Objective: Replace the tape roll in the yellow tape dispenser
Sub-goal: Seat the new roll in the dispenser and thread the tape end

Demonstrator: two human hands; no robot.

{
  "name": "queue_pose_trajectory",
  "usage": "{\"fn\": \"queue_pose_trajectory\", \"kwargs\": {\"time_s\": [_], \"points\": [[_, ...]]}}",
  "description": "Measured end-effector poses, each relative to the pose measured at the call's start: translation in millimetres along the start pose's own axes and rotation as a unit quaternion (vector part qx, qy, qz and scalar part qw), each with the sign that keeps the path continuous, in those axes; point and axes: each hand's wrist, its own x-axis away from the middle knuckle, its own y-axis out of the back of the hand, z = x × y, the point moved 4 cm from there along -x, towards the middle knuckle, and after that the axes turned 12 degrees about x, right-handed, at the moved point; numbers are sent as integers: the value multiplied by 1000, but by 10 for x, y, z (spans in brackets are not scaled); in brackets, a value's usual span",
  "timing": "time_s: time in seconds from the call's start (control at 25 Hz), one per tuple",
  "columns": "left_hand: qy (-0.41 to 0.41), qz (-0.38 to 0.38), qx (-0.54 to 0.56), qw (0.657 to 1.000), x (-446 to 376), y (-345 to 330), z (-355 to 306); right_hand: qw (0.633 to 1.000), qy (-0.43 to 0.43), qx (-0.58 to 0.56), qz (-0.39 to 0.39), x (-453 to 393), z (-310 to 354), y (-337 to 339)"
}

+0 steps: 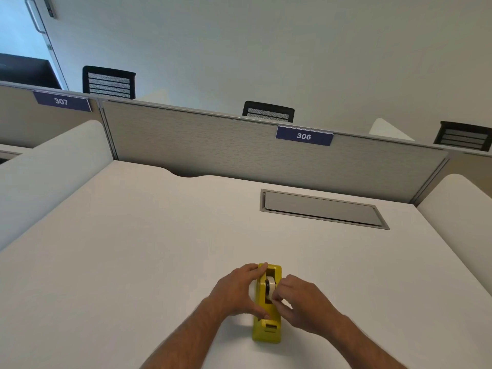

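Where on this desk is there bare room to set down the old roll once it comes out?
The desk is bare left of the left hand up to the rounded side divider, and right of the right hand, short of the grey cable hatch. The only crowded spot is around the yellow tape dispenser, where both hands meet at the tape roll.

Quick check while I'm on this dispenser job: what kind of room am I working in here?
Most likely an open-plan office, at a numbered desk. A grey partition runs along the back of the white desk with a blue tag reading 306, and mesh-backed office chairs show beyond it.
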Motion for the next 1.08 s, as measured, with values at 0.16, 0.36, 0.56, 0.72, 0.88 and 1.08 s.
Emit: {"fn": "queue_pose_trajectory", "kwargs": {"time_s": [0.16, 0.36, 0.56, 0.72, 0.88, 1.08], "points": [[-1, -1, 1, 1000, 1, 6, -13, 1000, 14, 4, -15, 49, 71, 25], [3, 0, 4, 1000, 4, 25, -30, 999, 28, 15, -40, 114, 156, 121], [9, 1, 3, 1000, 2, 22, -32, 998, 37, 32, -46, 209, 235, 183], [15, 1, 6, 1000, 3, 15, -20, 996, 47, 38, -64, 265, 264, 216], [14, 2, 11, 1000, 12, 22, -23, 995, 56, 43, -76, 313, 313, 135], [19, 3, 7, 1000, 14, 27, -37, 989, 72, 100, -83, 346, 322, 100]]}}
